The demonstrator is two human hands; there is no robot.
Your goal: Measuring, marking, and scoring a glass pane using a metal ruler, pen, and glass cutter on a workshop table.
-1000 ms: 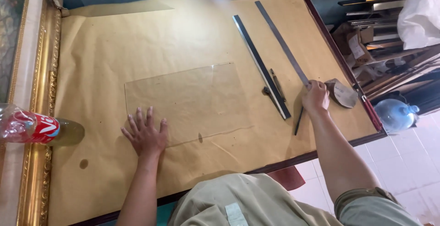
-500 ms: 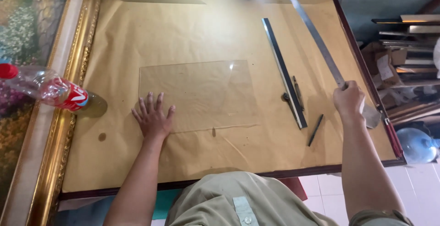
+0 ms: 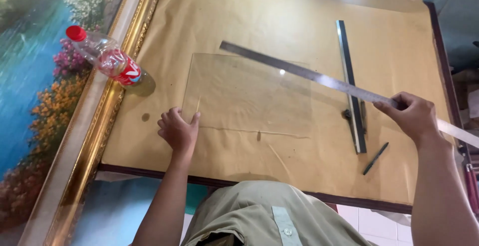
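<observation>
Lifted since half a second ago, long steel ruler (image 3: 319, 79) now slanting above glass pane (image 3: 247, 96) lying flat mid-surface (image 3: 399, 46), left hand (image 3: 178, 131) curled at pane's near-left corner, right hand (image 3: 411, 116) gripping ruler; measuring step likely, next lowering ruler square onto glass.

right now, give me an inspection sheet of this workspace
surface: table covered in brown paper, a few dark spots.
job's things: clear glass sheet lying flat; long steel ruler held slanting over it.
clutter: T-square, dark pen, plastic bottle with red cap on its side.
grippers: left hand at the glass's near left corner; right hand grips the ruler.
cables: nothing seen.
surroundings: gold-framed landscape painting at left; tiled floor below.
</observation>
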